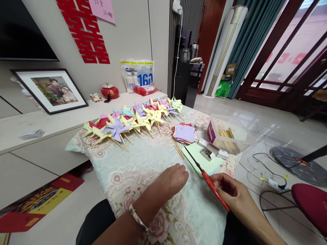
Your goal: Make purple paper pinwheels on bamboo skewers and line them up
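Note:
My right hand [233,194] grips the red handles of a pair of scissors [211,183], whose closed-looking blades point up and left over light green paper sheets [216,165]. To its left, my left hand [175,178] rests on the flowered tablecloth [133,163] with its fingers curled in. Whatever lies inside those fingers, if anything, is hidden. On the green sheets sits a small opened box of metal pins [206,153]. Beyond the blades are a pile of coloured paper squares [184,133] and a few thin wooden sticks [178,148].
Several paper pinwheels [118,129] on sticks line the table's far left side. A clear plastic bin [245,137] holding wooden sticks [227,137] stands at the right, near a round clear container [199,124]. Behind is a white cabinet [61,127] with a framed photo [83,101].

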Tool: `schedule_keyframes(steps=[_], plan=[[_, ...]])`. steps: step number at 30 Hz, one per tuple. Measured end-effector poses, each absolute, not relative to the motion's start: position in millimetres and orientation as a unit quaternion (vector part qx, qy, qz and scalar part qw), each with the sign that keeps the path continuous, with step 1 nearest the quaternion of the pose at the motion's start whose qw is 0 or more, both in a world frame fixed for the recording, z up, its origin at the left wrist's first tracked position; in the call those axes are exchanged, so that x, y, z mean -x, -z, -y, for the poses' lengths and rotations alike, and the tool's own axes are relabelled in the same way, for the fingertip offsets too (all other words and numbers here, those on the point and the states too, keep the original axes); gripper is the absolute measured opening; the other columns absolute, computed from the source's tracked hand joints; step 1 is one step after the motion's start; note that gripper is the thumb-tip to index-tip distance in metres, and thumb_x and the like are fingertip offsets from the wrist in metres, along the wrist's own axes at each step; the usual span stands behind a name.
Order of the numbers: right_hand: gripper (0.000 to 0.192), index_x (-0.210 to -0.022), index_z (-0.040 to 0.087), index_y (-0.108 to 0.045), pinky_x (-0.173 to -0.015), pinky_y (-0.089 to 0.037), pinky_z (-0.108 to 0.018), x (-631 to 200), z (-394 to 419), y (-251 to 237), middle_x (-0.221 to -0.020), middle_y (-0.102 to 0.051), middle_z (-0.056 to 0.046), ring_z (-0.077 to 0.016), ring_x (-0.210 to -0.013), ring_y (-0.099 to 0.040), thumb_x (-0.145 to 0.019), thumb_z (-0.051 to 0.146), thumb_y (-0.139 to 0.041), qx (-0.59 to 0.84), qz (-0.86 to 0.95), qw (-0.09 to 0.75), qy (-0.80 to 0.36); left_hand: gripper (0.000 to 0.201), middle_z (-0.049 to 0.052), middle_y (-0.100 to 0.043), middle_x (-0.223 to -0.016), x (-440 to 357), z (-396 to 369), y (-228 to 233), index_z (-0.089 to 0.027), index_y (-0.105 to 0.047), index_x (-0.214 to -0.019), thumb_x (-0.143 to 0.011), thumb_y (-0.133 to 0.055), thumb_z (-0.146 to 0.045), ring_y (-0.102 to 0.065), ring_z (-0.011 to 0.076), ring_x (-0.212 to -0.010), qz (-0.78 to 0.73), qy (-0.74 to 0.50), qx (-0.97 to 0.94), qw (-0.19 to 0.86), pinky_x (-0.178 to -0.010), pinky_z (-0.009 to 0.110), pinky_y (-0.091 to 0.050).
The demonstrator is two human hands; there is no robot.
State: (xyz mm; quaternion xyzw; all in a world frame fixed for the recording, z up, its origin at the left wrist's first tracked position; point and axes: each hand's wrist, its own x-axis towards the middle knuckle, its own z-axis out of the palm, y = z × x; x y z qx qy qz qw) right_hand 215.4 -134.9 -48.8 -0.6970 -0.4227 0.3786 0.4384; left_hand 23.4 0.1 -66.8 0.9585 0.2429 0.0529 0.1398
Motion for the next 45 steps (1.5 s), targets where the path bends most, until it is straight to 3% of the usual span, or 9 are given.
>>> schedule_keyframes(steps=[4, 9, 16, 21, 24, 28, 32, 36, 45], plan=[[0.027, -0.093, 0.018, -0.070, -0.062, -0.048, -0.025, -216.5, 133.6, 44.5, -0.079, -0.064, -0.002, -0.0176, -0.072, -0.060, -0.077, 0.039, -0.070, 0.700, 0.436, 0.428, -0.369, 0.020, 0.008, -0.066, -0.092, -25.1, -8.2, 69.2, -0.020, -0.061, -0.084, -0.083, -0.052, -0.003, -0.061, 0.0239, -0.087, -0.230, -0.040, -0.955, 0.183, -0.073, 0.033, -0.046], [0.021, -0.088, 0.018, -0.068, -0.058, -0.045, -0.024, -211.7, 132.1, 42.8, -0.074, -0.062, -0.001, -0.0161, -0.067, -0.057, -0.078, 0.037, -0.067, 0.693, 0.468, 0.396, -0.378, 0.019, 0.004, -0.065, -0.080, -14.2, -19.2, 67.6, -0.021, -0.049, -0.067, -0.066, -0.059, -0.005, -0.061, 0.0208, -0.074, -0.297, -0.090, -0.913, 0.266, -0.065, 0.030, -0.044], [0.011, -0.091, 0.020, -0.061, -0.060, -0.042, -0.029, -172.6, 127.7, 47.4, -0.076, -0.062, -0.001, -0.0176, -0.065, -0.056, -0.083, 0.027, -0.058, 0.714, 0.606, 0.244, -0.253, 0.007, -0.002, -0.058, -0.060, 39.8, -23.4, 60.0, -0.024, -0.040, -0.077, -0.083, -0.038, -0.024, -0.055, 0.0134, -0.049, -0.493, -0.241, -0.740, 0.388, -0.048, 0.023, -0.042], [0.017, -0.095, 0.016, -0.060, -0.068, -0.049, -0.036, -121.9, 128.1, 63.2, -0.091, -0.062, -0.011, -0.0250, -0.080, -0.062, -0.084, 0.015, -0.048, 0.648, 0.711, 0.218, -0.165, 0.017, -0.005, -0.058, -0.052, 49.4, -14.5, 39.0, -0.021, -0.047, -0.071, -0.071, -0.060, -0.032, -0.050, 0.0096, -0.043, -0.513, -0.373, -0.552, 0.541, -0.045, 0.019, -0.038], [0.020, -0.096, 0.016, -0.062, -0.070, -0.051, -0.035, -113.0, 128.9, 64.7, -0.095, -0.062, -0.014, -0.0248, -0.083, -0.063, -0.089, 0.015, -0.042, 0.605, 0.739, 0.244, -0.170, 0.019, -0.005, -0.060, -0.049, 41.5, -4.8, 31.9, -0.020, -0.051, -0.068, -0.064, -0.067, -0.029, -0.050, 0.0087, -0.041, -0.495, -0.370, -0.512, 0.597, -0.044, 0.018, -0.038], [0.019, -0.092, 0.021, -0.062, -0.071, -0.048, -0.028, -159.8, 136.4, 41.9, -0.087, -0.065, -0.006, -0.0188, -0.079, -0.062, -0.096, 0.027, -0.045, 0.637, 0.673, 0.316, -0.203, 0.018, -0.005, -0.060, -0.047, 35.5, 3.9, 38.4, -0.020, -0.052, -0.064, -0.060, -0.068, -0.029, -0.050, 0.0097, -0.040, -0.493, -0.350, -0.502, 0.618, -0.042, 0.019, -0.040], [0.026, -0.072, 0.022, -0.054, -0.057, -0.039, -0.027, -216.9, 162.1, 21.1, -0.067, -0.060, 0.000, -0.0167, -0.061, -0.056, -0.095, 0.035, -0.049, 0.737, 0.612, 0.181, -0.223, 0.019, -0.005, -0.060, -0.045, 36.0, 7.0, 49.1, -0.021, -0.051, -0.062, -0.060, -0.067, -0.030, -0.048, 0.0093, -0.037, -0.510, -0.331, -0.507, 0.610, -0.040, 0.020, -0.038], [0.022, -0.073, 0.023, -0.053, -0.059, -0.036, -0.028, -217.7, 186.3, 30.3, -0.072, -0.065, -0.002, -0.0191, -0.064, -0.059, -0.091, 0.035, -0.054, 0.756, 0.596, 0.069, -0.263, 0.019, -0.005, -0.059, -0.045, 29.6, 12.1, 52.5, -0.021, -0.052, -0.062, -0.061, -0.068, -0.031, -0.050, 0.0105, -0.041, -0.504, -0.327, -0.506, 0.619, -0.042, 0.020, -0.040], [0.026, -0.077, 0.022, -0.048, -0.061, -0.034, -0.031, -199.7, 195.5, 66.2, -0.076, -0.068, -0.006, -0.0217, -0.067, -0.062, -0.097, 0.033, -0.037, 0.761, 0.595, 0.049, -0.255, 0.014, -0.005, -0.059, -0.045, 10.1, 22.4, 54.0, -0.020, -0.053, -0.062, -0.062, -0.066, -0.025, -0.047, 0.0084, -0.039, -0.477, -0.317, -0.495, 0.654, -0.041, 0.019, -0.034]])
